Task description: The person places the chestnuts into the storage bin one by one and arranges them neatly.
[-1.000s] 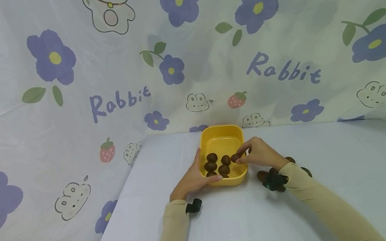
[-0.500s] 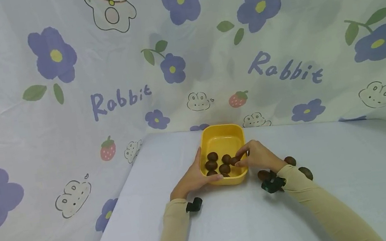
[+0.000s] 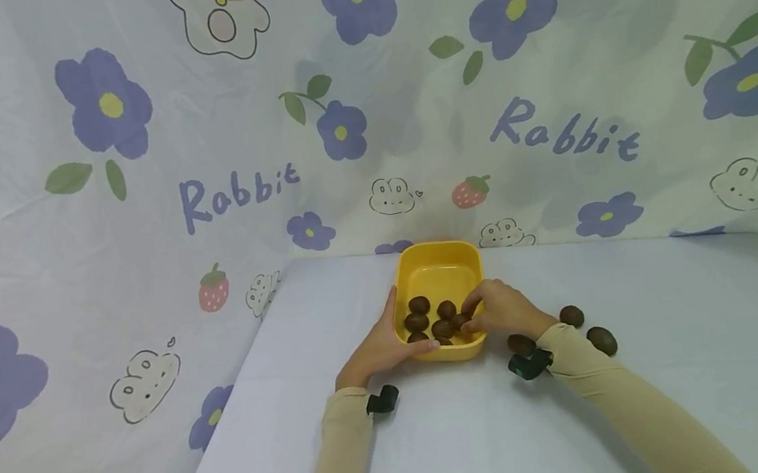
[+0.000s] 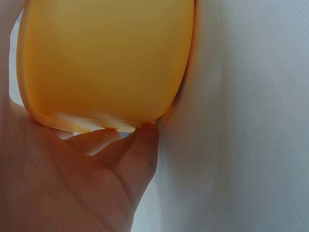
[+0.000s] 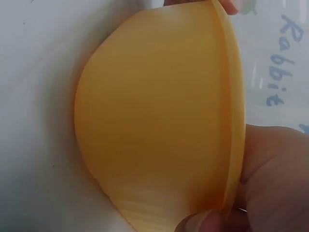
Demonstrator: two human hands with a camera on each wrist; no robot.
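Two sleeved forearms (image 3: 335,462) reach forward over table (image 3: 451,457). Left hand (image 3: 380,349) grips yellow container (image 3: 440,280), thumb across near rim, fingers along left side. Right hand (image 3: 508,312), angled over right rim, pinches brown egg-shaped piece (image 3: 460,321) inside container.

Head view: looks forward and down from above the near side of the tabletop (image 3: 456,439); stands well back, taking in the box (image 3: 441,279), both sleeves (image 3: 344,465) and the patterned cloth (image 3: 408,141) behind. Left wrist view: looks from just behind the left grip (image 4: 72,179) toward the outer wall of the box; set very close, turned sideways, with tabletop at right. Right wrist view: looks from just behind the right grip (image 5: 277,179), also close, turned the opposite way, with tabletop at left. Shares the box across all three; shares "Rabbit" lettering (image 5: 280,61) between head and right wrist.
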